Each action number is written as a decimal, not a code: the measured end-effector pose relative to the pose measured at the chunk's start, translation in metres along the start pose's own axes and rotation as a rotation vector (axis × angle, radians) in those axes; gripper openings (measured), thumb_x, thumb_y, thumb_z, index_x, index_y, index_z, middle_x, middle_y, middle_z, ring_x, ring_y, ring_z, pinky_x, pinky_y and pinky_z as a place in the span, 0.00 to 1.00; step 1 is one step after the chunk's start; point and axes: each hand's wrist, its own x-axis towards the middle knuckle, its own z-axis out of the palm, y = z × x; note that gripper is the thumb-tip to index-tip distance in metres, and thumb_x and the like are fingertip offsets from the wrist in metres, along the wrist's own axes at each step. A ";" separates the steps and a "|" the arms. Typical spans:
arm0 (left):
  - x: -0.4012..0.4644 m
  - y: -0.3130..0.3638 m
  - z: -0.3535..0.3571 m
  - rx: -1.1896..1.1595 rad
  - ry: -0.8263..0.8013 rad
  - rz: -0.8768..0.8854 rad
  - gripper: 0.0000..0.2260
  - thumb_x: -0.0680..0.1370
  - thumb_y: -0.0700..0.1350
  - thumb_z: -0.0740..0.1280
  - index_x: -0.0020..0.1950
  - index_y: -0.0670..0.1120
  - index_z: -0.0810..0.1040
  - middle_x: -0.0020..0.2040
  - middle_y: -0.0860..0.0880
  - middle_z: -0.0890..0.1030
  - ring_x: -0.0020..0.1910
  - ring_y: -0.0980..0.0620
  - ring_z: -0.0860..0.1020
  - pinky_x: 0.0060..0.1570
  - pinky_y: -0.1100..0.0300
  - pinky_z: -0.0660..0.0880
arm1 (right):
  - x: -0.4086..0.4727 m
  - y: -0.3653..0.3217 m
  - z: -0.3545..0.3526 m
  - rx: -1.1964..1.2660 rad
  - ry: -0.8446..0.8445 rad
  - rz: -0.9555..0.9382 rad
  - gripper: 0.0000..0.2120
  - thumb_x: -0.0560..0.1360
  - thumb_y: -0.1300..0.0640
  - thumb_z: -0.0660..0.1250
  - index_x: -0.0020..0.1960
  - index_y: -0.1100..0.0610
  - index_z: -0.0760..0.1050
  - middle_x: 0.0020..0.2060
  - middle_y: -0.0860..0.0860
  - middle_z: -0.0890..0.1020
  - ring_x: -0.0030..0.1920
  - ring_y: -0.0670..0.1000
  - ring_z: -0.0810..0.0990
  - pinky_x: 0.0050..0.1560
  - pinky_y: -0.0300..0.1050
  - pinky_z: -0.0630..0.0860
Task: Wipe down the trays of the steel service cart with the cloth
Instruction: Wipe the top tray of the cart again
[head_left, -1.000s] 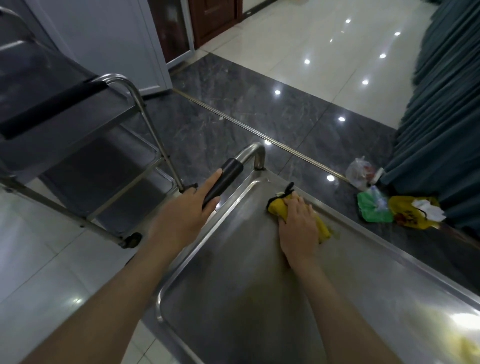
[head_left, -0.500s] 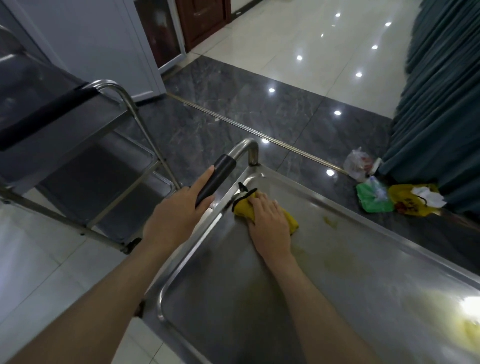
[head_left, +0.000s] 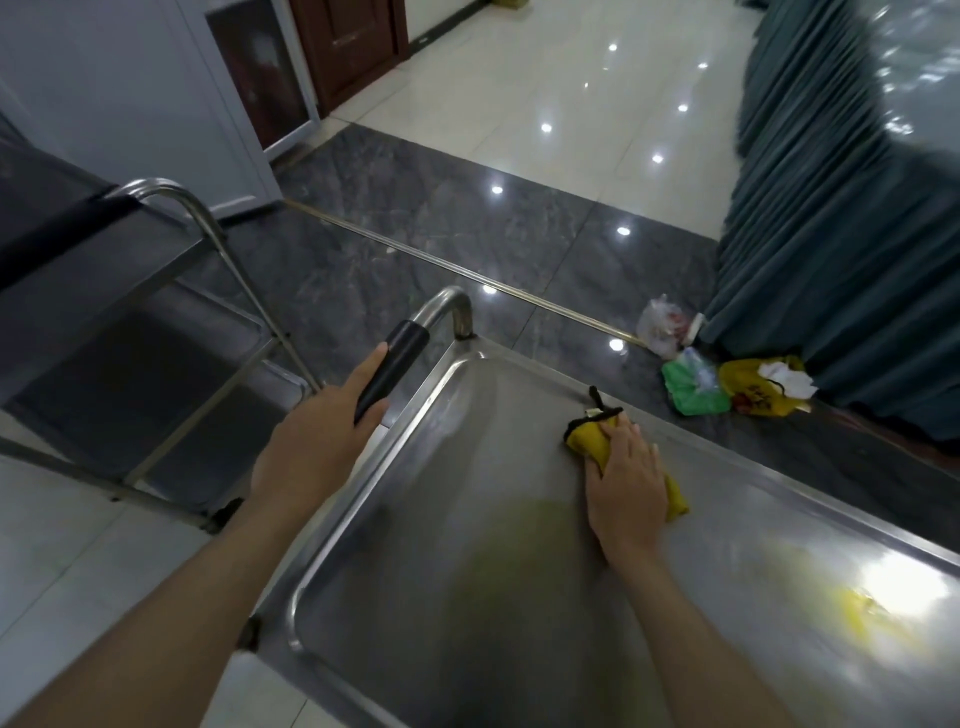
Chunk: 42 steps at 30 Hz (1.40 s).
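The steel cart's top tray (head_left: 426, 519) fills the lower middle of the head view. My right hand (head_left: 626, 483) lies flat on a yellow cloth (head_left: 587, 441) with black edging, pressing it on the tray near the far rim. My left hand (head_left: 317, 441) grips the black sleeve of the cart handle (head_left: 395, 364) at the tray's left end. Yellowish smears show on the tray at the centre and near the right, under a bright glare.
A second steel cart (head_left: 156, 332) with a black-sleeved handle stands close on the left. Plastic bags, green (head_left: 696, 389), yellow (head_left: 758, 395) and clear (head_left: 662, 327), lie on the dark floor beside teal pleated drapes (head_left: 831, 234) at right. A brown door is at top.
My right hand has slid the cloth from the tray's far left corner toward the right along the far rim. My left hand stays on the handle.
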 end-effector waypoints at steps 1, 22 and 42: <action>0.000 0.000 0.000 0.007 0.003 -0.001 0.28 0.84 0.61 0.55 0.79 0.72 0.41 0.50 0.47 0.80 0.40 0.49 0.79 0.41 0.49 0.77 | -0.001 -0.005 0.001 0.004 0.001 0.016 0.24 0.78 0.57 0.70 0.72 0.61 0.72 0.72 0.60 0.74 0.73 0.61 0.72 0.76 0.59 0.65; -0.011 -0.003 0.008 0.182 0.145 0.182 0.27 0.85 0.53 0.54 0.83 0.51 0.53 0.62 0.45 0.74 0.40 0.53 0.78 0.39 0.56 0.81 | -0.060 -0.130 0.034 0.086 -0.240 -0.442 0.24 0.80 0.49 0.66 0.75 0.50 0.69 0.78 0.49 0.67 0.77 0.50 0.66 0.79 0.52 0.62; -0.012 -0.013 -0.031 -0.502 -0.046 0.195 0.23 0.84 0.38 0.63 0.79 0.49 0.69 0.78 0.55 0.67 0.72 0.63 0.65 0.69 0.77 0.59 | -0.112 -0.155 0.030 0.130 -0.148 -0.165 0.26 0.76 0.57 0.73 0.72 0.54 0.72 0.74 0.53 0.73 0.75 0.55 0.70 0.78 0.54 0.63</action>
